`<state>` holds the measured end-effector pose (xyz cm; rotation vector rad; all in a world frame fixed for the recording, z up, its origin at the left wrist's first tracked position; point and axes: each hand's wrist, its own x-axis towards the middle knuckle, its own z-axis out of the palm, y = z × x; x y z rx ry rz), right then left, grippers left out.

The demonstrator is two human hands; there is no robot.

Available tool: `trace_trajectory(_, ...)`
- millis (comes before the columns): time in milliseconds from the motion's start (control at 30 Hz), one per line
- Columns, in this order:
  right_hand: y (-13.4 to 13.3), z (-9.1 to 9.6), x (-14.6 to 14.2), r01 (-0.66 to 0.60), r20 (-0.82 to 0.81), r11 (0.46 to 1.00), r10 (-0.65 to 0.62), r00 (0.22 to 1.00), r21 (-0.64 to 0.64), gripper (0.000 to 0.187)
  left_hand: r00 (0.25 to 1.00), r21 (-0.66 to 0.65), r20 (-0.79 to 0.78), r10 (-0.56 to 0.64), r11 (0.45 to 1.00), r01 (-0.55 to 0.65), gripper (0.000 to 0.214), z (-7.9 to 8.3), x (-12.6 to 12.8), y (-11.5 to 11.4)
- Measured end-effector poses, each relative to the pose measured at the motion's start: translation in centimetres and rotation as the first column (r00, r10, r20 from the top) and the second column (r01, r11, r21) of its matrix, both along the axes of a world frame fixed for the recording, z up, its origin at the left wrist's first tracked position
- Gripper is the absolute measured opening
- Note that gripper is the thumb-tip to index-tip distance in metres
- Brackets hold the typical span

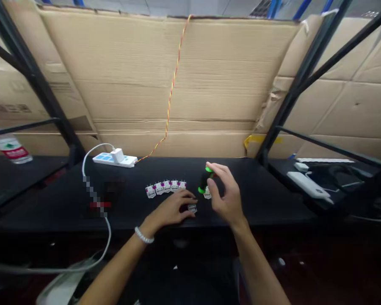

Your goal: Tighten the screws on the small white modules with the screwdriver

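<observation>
My left hand (173, 208) rests low over the dark table, its fingers and thumb curled around a small white-grey part (192, 208) lying near the front edge. My right hand (227, 195) is raised a little, with thumb and fingertips pinched on a small black object with bright green ends (205, 181); its exact kind is unclear. Just beneath that object, beside my right thumb, another small white part (207, 194) shows partly. Beyond my left hand, several small white parts with purple marks and thin prongs (167, 186) stand side by side in a curved row.
A white power strip (127, 161) with a plugged-in adapter lies at the back left, its white cable (83, 165) hanging over the front edge. A twisted red-yellow wire (169, 99) runs up the cardboard wall (120, 76). Black metal posts (292, 97) flank the table (266, 203).
</observation>
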<state>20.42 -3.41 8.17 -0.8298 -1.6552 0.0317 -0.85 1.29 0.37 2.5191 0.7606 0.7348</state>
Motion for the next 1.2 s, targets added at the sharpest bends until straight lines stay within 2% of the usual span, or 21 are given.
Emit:
trace_trajectory(67, -0.03, 0.00, 0.00, -0.032, 0.012, 0.999, 0.032, 0.999, -0.013, 0.042, 1.000, 0.001, 0.007, 0.000, 1.000, 0.000, 0.031, -0.03, 0.00, 0.02)
trace_trajectory(233, -0.10, 0.04, -0.28, 0.070, -0.003, 0.997, -0.070, 0.998, 0.011, 0.038, 1.000, 0.008, 0.017, -0.008, 1.000, 0.008, 0.028, -0.16, -0.03, 0.08)
trace_trajectory(433, -0.20, 0.12, -0.17, -0.042, 0.025, 0.999, 0.042, 0.999, -0.028, 0.042, 1.000, 0.003, 0.007, -0.006, 1.000, 0.006, 0.030, 0.10, 0.00, 0.00)
trace_trajectory(600, -0.17, 0.11, -0.14, 0.073, 0.003, 0.997, -0.073, 0.997, 0.026, 0.035, 1.000, -0.002, 0.004, -0.004, 1.000, 0.004, 0.028, 0.08, -0.02, 0.02)
trace_trajectory(767, -0.08, 0.06, 0.16, -0.025, 0.043, 1.000, 0.025, 0.999, -0.013, 0.042, 1.000, -0.008, 0.009, -0.003, 1.000, 0.003, 0.031, 0.01, -0.06, 0.06)
trace_trajectory(933, -0.17, 0.05, -0.07, 0.060, 0.030, 0.998, -0.061, 0.998, 0.031, 0.039, 1.000, 0.003, 0.000, 0.003, 1.000, -0.003, 0.028, 0.07, 0.01, 0.02)
trace_trajectory(1100, -0.28, 0.18, -0.19, -0.054, 0.063, 0.998, 0.054, 0.997, -0.016, 0.046, 1.000, 0.008, 0.005, -0.002, 1.000, 0.002, 0.029, 0.09, 0.01, 0.02)
trace_trajectory(1200, -0.33, 0.19, -0.23, 0.001, 0.052, 1.000, -0.002, 0.999, 0.012, 0.042, 1.000, 0.008, 0.003, -0.005, 1.000, 0.005, 0.028, 0.13, 0.01, 0.00)
